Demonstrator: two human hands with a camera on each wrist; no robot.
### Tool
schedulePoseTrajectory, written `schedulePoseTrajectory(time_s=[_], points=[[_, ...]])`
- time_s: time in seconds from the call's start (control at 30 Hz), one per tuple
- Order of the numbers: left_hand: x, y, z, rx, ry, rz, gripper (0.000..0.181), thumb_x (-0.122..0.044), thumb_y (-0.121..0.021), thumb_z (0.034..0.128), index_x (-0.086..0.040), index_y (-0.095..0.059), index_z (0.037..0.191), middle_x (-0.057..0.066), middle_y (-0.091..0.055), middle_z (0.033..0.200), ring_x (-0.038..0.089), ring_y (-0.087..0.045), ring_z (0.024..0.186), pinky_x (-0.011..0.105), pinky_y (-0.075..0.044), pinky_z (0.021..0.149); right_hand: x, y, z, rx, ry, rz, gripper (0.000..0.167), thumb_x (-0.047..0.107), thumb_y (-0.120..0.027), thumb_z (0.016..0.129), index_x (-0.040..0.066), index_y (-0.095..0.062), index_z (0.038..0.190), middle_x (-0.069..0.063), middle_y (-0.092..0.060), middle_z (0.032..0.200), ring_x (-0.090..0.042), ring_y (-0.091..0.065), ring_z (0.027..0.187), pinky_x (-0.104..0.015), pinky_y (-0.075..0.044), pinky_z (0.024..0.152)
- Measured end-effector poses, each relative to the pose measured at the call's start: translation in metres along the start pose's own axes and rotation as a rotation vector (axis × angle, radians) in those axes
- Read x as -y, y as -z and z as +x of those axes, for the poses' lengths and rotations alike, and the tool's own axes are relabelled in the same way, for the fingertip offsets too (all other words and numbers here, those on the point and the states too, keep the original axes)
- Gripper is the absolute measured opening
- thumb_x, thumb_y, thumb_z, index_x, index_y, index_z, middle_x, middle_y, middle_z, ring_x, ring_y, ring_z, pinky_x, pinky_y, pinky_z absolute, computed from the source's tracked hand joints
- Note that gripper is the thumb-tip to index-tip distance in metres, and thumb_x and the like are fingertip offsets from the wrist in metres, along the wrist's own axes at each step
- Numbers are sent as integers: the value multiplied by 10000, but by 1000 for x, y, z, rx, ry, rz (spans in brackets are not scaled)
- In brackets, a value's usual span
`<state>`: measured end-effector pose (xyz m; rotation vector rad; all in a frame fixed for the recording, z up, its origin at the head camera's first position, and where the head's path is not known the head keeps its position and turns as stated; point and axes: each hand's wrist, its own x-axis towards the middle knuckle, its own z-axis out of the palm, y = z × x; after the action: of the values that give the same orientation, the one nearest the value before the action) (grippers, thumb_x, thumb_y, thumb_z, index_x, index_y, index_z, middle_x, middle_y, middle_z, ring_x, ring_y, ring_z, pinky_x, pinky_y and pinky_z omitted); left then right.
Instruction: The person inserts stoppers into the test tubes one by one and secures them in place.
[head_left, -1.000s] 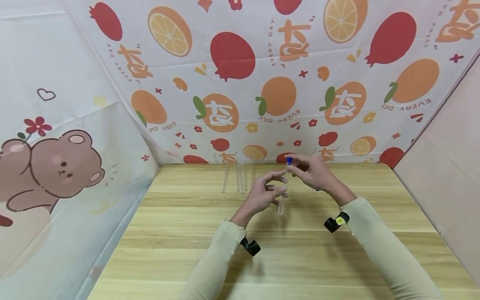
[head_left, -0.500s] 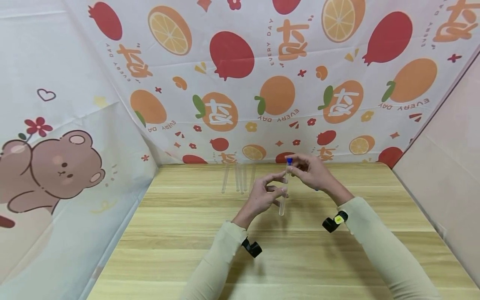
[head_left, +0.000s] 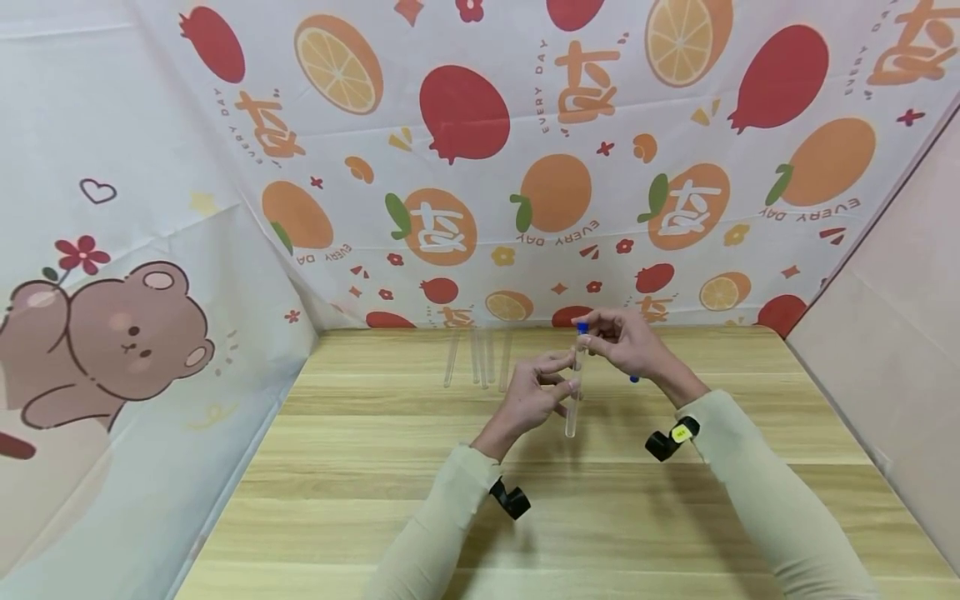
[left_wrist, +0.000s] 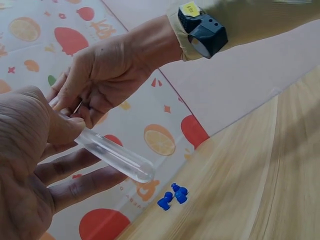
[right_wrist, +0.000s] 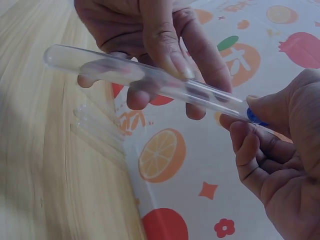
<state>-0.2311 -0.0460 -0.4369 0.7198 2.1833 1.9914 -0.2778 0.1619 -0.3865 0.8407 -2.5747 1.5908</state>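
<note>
Above the table, my left hand point(head_left: 531, 395) pinches a clear test tube point(right_wrist: 120, 74) around its middle, thumb on one side and fingers on the other. The tube's rounded end points down in the head view. At its top sits a blue stopper point(head_left: 582, 327), which my right hand point(head_left: 628, 343) grips between thumb and fingers. In the right wrist view the thumb partly covers the stopper, so how deep it sits cannot be told. The tube looks see-through, with nothing visible inside.
Several clear test tubes point(head_left: 476, 358) lie at the back of the wooden table point(head_left: 360, 483), left of the hands. Several blue stoppers point(left_wrist: 174, 196) lie beyond the tube in the left wrist view. A fruit-print cloth point(head_left: 480, 208) rises behind the table.
Both hands and the tube have shifted slightly right and down in the head view, and the tube stands a little more upright. The grip of each hand looks the same.
</note>
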Motion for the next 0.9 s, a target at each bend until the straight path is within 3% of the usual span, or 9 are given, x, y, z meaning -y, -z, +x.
schedulePoseTrajectory(time_s=[0.17,0.47,0.73,0.9], points=[[0,0,-3,16,-15,-1,486,-9,-654,966,-72,-534,1432,221,-614,1329,182,-740,821,404,-635,569,0,-1,-2,11,30,14,226,64,-653,982,-15,-694,1190,-218,-715,907,-82,-613,684,-232,-525,592],[-8,4,-3,4,83,-81,499,-70,-661,980,-179,-563,1457,131,-610,1360,89,-727,834,364,-644,619,4,1,-3,-4,12,9,294,105,-621,1010,36,-652,1295,-211,-738,1019,-131,-677,759,-253,-582,699],[-6,5,-6,-1,96,-133,500,-79,-656,985,-194,-553,1461,161,-597,1337,127,-747,860,381,-647,626,3,-5,-3,3,-45,-11,292,168,-600,1030,86,-645,1306,-170,-750,968,-167,-677,785,-272,-560,645],[-1,7,-9,11,116,-132,490,-101,-657,989,-193,-550,1457,182,-600,1328,159,-749,857,379,-645,612,0,-13,-4,-3,-86,3,286,181,-605,1028,83,-642,1295,-182,-742,948,-108,-657,754,-260,-554,639]])
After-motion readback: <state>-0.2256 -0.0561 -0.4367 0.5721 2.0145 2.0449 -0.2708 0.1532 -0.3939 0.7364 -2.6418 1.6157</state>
